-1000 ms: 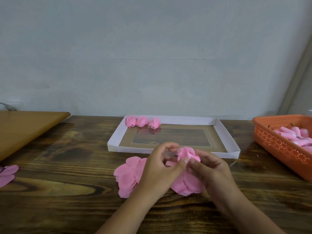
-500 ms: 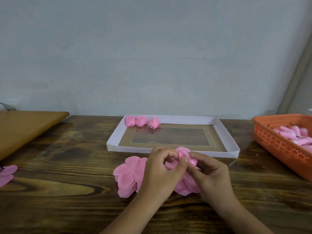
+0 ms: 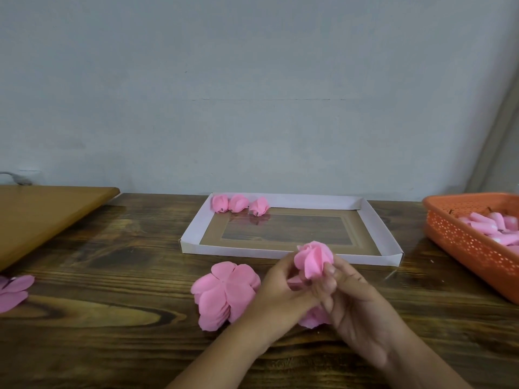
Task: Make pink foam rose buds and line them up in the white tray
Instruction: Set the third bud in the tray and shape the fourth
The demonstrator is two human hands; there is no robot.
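Pink foam bud [image 3: 314,259] pinched by left hand [image 3: 280,290] and right hand [image 3: 356,307] before white tray [image 3: 283,252], three finished buds [image 3: 238,204] lined in its far-left corner, petal stack [image 3: 226,294] just left of the hands, orange basket [image 3: 463,242] well right of tray.

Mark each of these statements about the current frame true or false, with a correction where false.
1. Three finished buds lie at the far left corner of the white tray. True.
2. Both hands hold a bud in the making. True: left hand and right hand grip it.
3. The orange basket is empty. False: it holds pink pieces.
4. The flat petal stack lies inside the tray. False: it lies on the table, in front of the tray.
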